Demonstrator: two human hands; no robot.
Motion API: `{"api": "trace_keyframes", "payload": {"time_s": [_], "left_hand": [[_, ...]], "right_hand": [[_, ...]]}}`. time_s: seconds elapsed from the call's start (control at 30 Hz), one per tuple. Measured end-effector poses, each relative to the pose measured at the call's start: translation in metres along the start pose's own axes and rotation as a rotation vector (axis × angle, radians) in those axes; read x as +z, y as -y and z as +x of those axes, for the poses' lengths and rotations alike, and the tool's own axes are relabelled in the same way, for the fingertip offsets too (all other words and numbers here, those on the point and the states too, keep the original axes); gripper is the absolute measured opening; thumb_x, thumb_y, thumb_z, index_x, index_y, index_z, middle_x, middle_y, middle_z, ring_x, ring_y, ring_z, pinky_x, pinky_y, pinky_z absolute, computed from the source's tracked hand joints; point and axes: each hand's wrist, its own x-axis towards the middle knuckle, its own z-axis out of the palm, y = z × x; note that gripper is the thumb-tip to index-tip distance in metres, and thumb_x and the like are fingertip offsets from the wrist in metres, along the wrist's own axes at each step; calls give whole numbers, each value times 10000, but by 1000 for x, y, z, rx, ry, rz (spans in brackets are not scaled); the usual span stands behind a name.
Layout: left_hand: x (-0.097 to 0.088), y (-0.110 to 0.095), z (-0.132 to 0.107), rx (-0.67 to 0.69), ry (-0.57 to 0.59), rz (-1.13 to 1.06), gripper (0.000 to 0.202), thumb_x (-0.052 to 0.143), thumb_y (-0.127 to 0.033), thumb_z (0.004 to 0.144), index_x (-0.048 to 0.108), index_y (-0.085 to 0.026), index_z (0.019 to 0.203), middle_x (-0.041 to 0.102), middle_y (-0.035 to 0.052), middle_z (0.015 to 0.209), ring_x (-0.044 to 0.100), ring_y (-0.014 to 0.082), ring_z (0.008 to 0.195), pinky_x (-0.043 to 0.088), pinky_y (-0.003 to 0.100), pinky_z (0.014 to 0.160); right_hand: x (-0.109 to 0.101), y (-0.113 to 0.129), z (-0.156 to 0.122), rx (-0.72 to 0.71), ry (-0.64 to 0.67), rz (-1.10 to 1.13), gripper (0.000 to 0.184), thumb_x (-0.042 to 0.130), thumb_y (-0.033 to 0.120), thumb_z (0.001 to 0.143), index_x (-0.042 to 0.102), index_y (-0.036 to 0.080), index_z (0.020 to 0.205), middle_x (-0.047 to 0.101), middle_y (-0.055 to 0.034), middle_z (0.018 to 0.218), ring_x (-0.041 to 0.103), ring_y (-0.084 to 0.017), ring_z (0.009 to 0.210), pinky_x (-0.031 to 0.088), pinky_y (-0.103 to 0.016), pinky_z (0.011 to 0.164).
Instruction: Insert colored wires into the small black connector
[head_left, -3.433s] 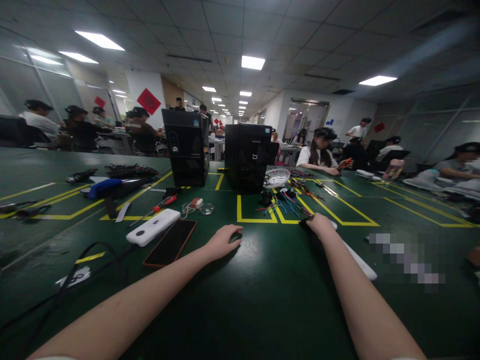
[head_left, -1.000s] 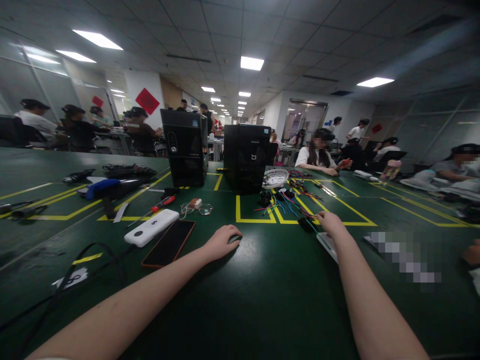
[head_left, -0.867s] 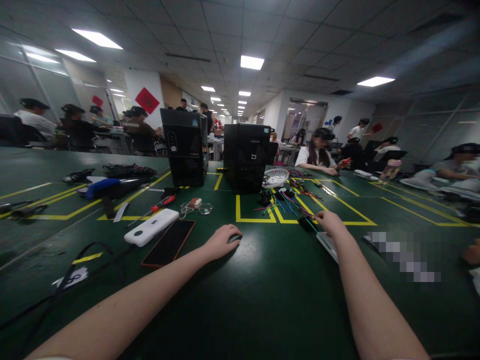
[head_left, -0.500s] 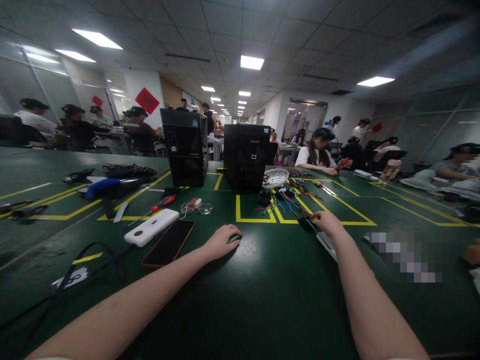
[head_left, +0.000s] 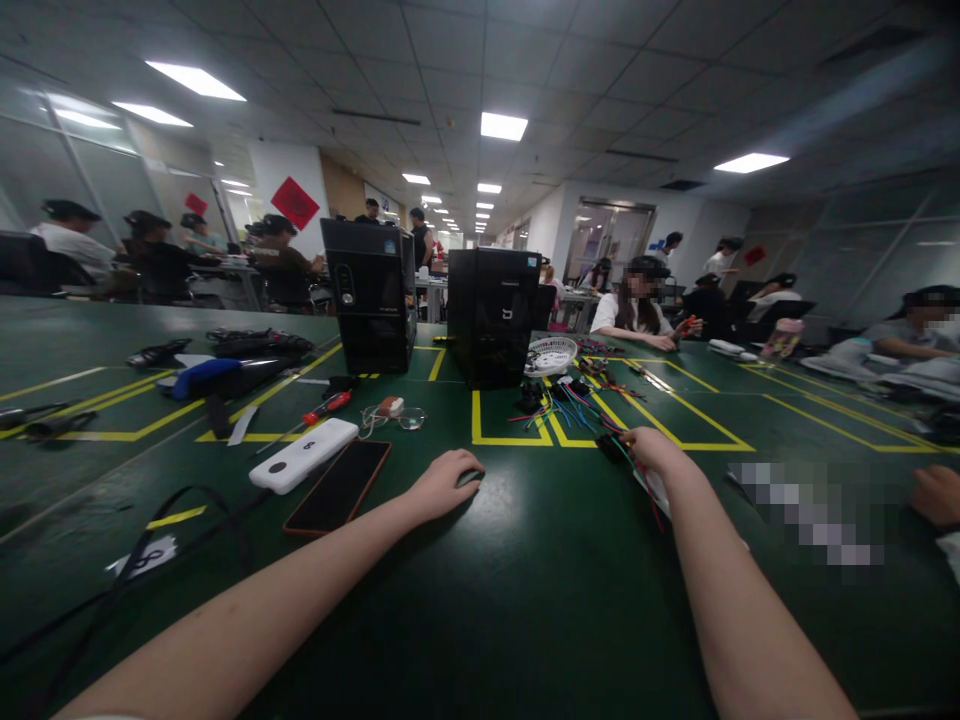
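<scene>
My left hand (head_left: pixel 448 482) rests on the green tabletop (head_left: pixel 517 580), thumb and curved fingers apart with nothing seen between them. To its left lie a dark phone (head_left: pixel 341 488) with an orange edge and a white power bank (head_left: pixel 304 455). My right hand (head_left: pixel 651 450) is closed at the fingertips on thin coloured wires (head_left: pixel 616 428). A red end of wire (head_left: pixel 657 515) hangs below the wrist. Beside those fingertips is a small black piece (head_left: pixel 611 447). A white strip (head_left: pixel 652 490) lies partly hidden under my right wrist. More loose wires (head_left: pixel 566 405) spread out farther back.
Two black computer cases (head_left: pixel 371 300) stand at the back. A white basket (head_left: pixel 553 355) sits beside the right one. Glasses (head_left: pixel 409 418), a red screwdriver (head_left: pixel 330 405) and a black strap (head_left: pixel 139 540) lie left. Another person's hand (head_left: pixel 937 497) shows at the right edge.
My right hand has shifted slightly, and a red wire now shows below its wrist. The other person's hand at the right edge has come farther into view. My left hand stays put.
</scene>
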Motion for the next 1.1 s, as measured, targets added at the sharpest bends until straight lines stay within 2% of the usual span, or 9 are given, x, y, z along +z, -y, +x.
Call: {"api": "trace_keyframes", "payload": {"time_s": [0.17,0.3,0.4,0.6,0.73,0.83,0.9,1.0,1.1], "left_hand": [[-1,2,-1,17,-13,19,226,531,-285,822,602,-215,1024,578,51,1081,512,208,1030,387,351,932],[-2,2,-1,21,-8,18,226,529,-280,823,601,-212,1026,576,55,1082,511,207,1025,388,347,926],[-2,1,-1,24,-11,19,224,524,-278,826,599,-212,1026,574,53,1080,509,206,1024,388,348,924],[-2,0,0,9,-1,13,230,523,-291,829,598,-216,1033,571,55,1090,504,211,1036,385,357,929],[-2,-2,1,-10,9,6,235,519,-298,831,597,-223,1040,566,52,1106,498,214,1049,384,362,934],[-2,-4,1,-8,11,6,239,515,-298,832,596,-222,1044,567,52,1103,497,215,1047,384,366,936],[-3,-4,1,-2,9,7,238,514,-297,833,596,-221,1043,567,53,1100,498,214,1043,385,364,935],[-3,-5,1,3,6,10,237,516,-292,830,597,-220,1040,568,54,1096,500,213,1037,386,359,933],[-2,-5,2,7,2,17,234,521,-284,824,601,-219,1034,570,56,1091,503,215,1031,384,360,935]], "right_hand": [[-5,-4,1,53,-55,-99,457,464,15,688,621,118,1104,639,-139,1044,602,-215,919,421,-251,736],[-7,-7,3,75,-139,-126,448,443,27,725,594,115,1137,617,-150,1087,579,-235,990,419,-276,789],[-5,-4,5,64,-213,-105,502,429,27,749,512,114,1237,597,-160,1118,569,-229,1012,412,-269,810],[1,20,5,-10,-104,-7,553,379,43,780,402,115,1328,540,-185,1191,559,-213,1020,410,-258,809],[5,41,1,-145,69,97,660,457,-7,700,381,147,1337,573,-124,1167,567,-168,980,412,-209,777],[15,52,-2,-204,109,165,747,521,-14,668,326,165,1367,549,-111,1215,581,-149,944,418,-197,764],[23,58,-3,-214,132,216,759,524,-11,679,291,150,1383,582,-111,1166,601,-136,888,426,-194,746],[33,64,-1,-212,110,248,693,516,-14,695,343,104,1355,649,-105,1027,611,-148,887,428,-201,762],[35,66,0,-193,-20,217,605,517,15,724,411,93,1314,626,-134,1091,588,-182,985,417,-228,829]]}}
